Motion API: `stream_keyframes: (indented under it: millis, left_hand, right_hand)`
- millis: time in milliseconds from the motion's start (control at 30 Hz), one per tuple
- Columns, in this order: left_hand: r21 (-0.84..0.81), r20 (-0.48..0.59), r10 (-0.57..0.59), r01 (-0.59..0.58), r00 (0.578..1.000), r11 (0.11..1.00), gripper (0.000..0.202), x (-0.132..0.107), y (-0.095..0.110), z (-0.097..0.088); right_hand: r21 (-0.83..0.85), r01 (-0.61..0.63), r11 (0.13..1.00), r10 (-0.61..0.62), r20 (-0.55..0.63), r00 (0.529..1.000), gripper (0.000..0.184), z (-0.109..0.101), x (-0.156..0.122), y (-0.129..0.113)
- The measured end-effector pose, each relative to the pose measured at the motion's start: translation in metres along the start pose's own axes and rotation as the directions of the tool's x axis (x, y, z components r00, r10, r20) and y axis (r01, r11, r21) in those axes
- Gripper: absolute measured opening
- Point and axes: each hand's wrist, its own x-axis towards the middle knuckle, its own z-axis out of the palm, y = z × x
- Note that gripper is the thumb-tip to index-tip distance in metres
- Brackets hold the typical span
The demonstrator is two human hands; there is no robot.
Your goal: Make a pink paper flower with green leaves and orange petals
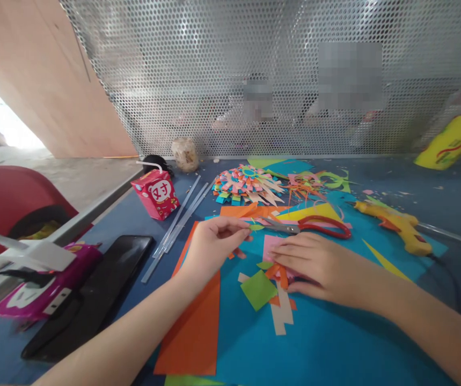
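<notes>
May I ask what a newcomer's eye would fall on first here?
Probably the fringed, multicoloured paper piece in front of the perforated metal screen. The red-handled scissors just beyond the right hand would follow, then the yellow glue gun to their right and the red drink carton on the left.

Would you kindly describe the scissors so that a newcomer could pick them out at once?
Find the big blue paper sheet. Just beyond the right hand lie the scissors. Their red loop handles set them apart from the yellow glue gun farther right.
</notes>
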Motion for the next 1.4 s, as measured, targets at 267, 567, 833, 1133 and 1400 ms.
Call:
stream_keyframes:
  millis: [267, 567, 833, 1133, 1400]
  left_hand:
    - [-0.005, 0.003, 0.019, -0.019, 1.000, 1.000, 0.012, -0.001, -0.001, -0.002]
    - [-0.033, 0.016, 0.046, -0.045, 0.999, 0.998, 0.011, -0.001, -0.001, 0.000]
    - [0.000, 0.011, 0.068, -0.068, 0.998, 0.998, 0.010, -0.001, -0.001, 0.001]
    - [0.006, -0.098, 0.144, -0.144, 0.985, 0.990, 0.012, -0.002, -0.004, -0.003]
    - [-0.181, -0.144, 0.048, -0.073, 0.988, 0.981, 0.009, -0.001, 0.000, -0.003]
  right_hand:
    - [-0.093, 0.068, 0.993, -0.080, -0.139, 0.987, 0.040, 0.004, 0.000, 0.004]
    - [-0.144, 0.028, 0.989, -0.050, -0.146, 0.988, 0.041, 0.005, 0.002, -0.008]
    - [-0.307, 0.073, 0.949, -0.149, -0.230, 0.962, 0.030, 0.011, 0.006, -0.010]
    - [0.955, -0.270, 0.123, 0.743, 0.092, 0.663, 0.030, 0.005, 0.012, -0.005]
    - [0.812, -0.023, -0.583, 0.640, 0.476, 0.603, 0.025, -0.003, 0.019, -0.006]
